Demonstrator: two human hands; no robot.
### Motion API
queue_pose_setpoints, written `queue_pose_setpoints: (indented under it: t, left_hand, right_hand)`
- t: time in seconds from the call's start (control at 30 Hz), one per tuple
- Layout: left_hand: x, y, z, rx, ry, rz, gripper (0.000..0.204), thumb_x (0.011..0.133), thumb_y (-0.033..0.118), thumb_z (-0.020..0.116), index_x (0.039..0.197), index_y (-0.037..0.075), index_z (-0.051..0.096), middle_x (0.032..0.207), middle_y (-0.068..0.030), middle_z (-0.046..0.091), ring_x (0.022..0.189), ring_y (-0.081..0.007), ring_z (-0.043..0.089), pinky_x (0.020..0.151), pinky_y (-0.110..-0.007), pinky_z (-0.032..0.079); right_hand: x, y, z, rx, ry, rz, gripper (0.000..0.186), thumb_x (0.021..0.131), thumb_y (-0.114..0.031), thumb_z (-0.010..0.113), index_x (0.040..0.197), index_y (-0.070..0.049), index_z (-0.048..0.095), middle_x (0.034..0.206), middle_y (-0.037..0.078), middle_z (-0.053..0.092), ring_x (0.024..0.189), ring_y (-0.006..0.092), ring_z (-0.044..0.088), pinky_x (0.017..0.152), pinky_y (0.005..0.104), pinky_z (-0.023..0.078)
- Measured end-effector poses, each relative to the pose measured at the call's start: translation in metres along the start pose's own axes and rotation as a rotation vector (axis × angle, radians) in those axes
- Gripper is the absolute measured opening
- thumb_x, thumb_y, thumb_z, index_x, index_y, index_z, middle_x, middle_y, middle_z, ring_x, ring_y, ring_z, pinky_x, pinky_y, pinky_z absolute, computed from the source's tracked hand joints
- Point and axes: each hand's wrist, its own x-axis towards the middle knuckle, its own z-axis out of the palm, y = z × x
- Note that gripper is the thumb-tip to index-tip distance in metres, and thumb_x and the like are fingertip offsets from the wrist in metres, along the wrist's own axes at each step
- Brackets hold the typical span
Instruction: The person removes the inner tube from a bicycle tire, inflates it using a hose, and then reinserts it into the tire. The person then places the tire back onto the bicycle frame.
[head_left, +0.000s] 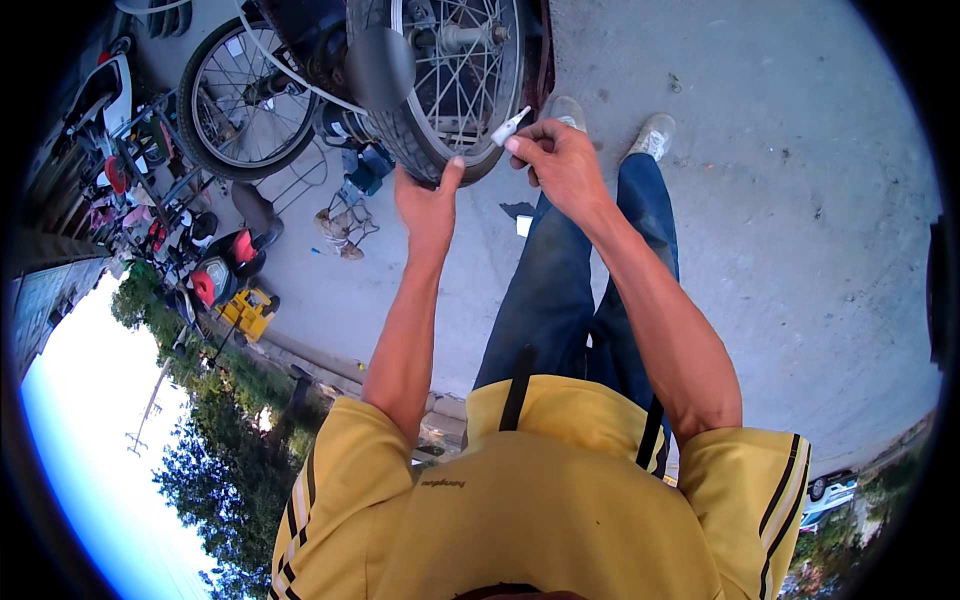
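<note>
A spoked wheel with a black tyre (408, 140) stands upright at the top middle. My left hand (428, 210) grips the lower part of this tyre, its thumb toward the rim and its other fingers mostly hidden behind the rubber. Just right of the wheel, my right hand (562, 168) pinches a small white squeeze bottle (507, 130) between thumb and fingers. The bottle's narrow nozzle points up and away from me, close to the rim but apart from it.
Farther left is a second spoked wheel (250, 95). Blue-green tools or parts (368, 170) and a tangled bundle (343, 228) lie on the concrete. A small white piece (523, 226) rests beside my leg. Parked vehicles and a yellow machine (250, 312) are at the left.
</note>
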Motion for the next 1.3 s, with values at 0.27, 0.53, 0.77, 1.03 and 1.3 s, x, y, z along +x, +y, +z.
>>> queue_pose_setpoints:
  t: [0.27,0.53,0.77,1.03,1.3]
  left_hand:
    - [0.011,0.003,-0.017,-0.389,-0.249,-0.184,0.056,0.081,-0.002,0.070,0.135,-0.005,0.056,0.130,-0.0134,0.065,0.124,-0.0225,0.061,0.112,-0.038,0.043]
    - [0.002,-0.006,0.004,-0.495,-0.110,-0.130,0.052,0.082,-0.003,0.071,0.132,-0.004,0.056,0.127,-0.0126,0.065,0.117,-0.0189,0.063,0.105,-0.035,0.047]
    - [0.001,-0.019,0.025,0.055,0.236,0.114,0.042,0.083,-0.001,0.078,0.121,-0.004,0.059,0.113,-0.0082,0.066,0.099,-0.0149,0.061,0.090,-0.028,0.049]
    - [0.001,-0.016,0.035,0.131,0.362,0.131,0.037,0.082,0.001,0.080,0.113,-0.005,0.060,0.102,-0.0077,0.068,0.091,-0.0149,0.061,0.084,-0.029,0.050]
    - [0.003,-0.028,0.035,0.033,0.325,0.101,0.044,0.081,0.004,0.078,0.120,-0.003,0.057,0.107,-0.0090,0.066,0.094,-0.0167,0.062,0.086,-0.030,0.051]
  right_hand:
    - [0.015,0.003,0.010,-0.168,0.031,-0.072,0.026,0.092,-0.020,0.073,0.102,0.004,0.071,0.085,0.016,0.075,0.078,0.0248,0.072,0.075,0.0371,0.054]
    - [0.030,0.002,0.035,-0.313,0.019,-0.237,0.023,0.094,-0.019,0.069,0.105,0.002,0.071,0.086,0.018,0.073,0.076,0.0334,0.071,0.073,0.0431,0.054]
    - [0.043,0.002,0.044,-0.539,-0.008,-0.307,0.022,0.095,-0.019,0.068,0.106,-0.001,0.073,0.077,0.022,0.068,0.072,0.0398,0.066,0.069,0.0458,0.051]
    - [0.047,-0.003,0.041,-0.503,-0.085,-0.324,0.020,0.096,-0.019,0.068,0.106,-0.002,0.073,0.079,0.021,0.070,0.074,0.0399,0.067,0.070,0.0458,0.052]
    - [0.053,-0.007,0.036,-0.665,-0.187,-0.422,0.019,0.094,-0.017,0.067,0.107,-0.003,0.069,0.093,0.023,0.071,0.088,0.0437,0.068,0.074,0.0489,0.053]
